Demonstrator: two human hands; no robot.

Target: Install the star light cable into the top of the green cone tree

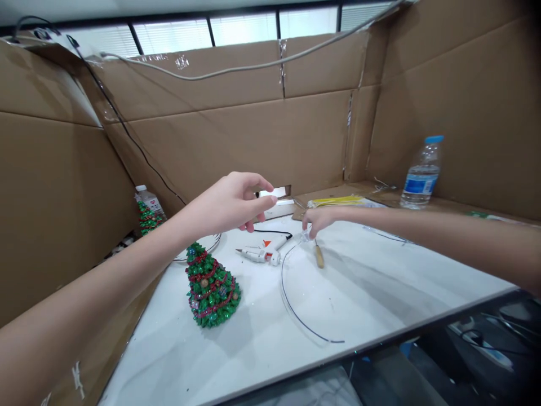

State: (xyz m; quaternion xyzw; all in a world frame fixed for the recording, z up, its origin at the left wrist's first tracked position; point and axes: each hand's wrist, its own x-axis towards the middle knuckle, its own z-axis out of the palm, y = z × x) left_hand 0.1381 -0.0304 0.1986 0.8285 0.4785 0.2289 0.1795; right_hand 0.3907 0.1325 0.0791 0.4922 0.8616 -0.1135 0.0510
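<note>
We have a cardboard wall (236,135) across the back, then a white table (253,349) whose middle is our clock's centre. At nine o'clock we see the green Christmas tree (213,290), upright, banded in red. Our left hand (242,203) hovers toward eleven, thumb and forefinger apart, the other fingers loosely curled. Our right hand (319,219) is at one o'clock, its fingers bent downward. A white glue gun (262,255) lies at eleven, nozzle pointing to nine. A wooden-handled tool (319,257) lies at one, near that hand. A slim dark wire (291,310) bows across the middle, its loose end between four and five. Smallest, a clear piece (305,237) sits at our right fingertips; we cannot tell whether they pinch it
</note>
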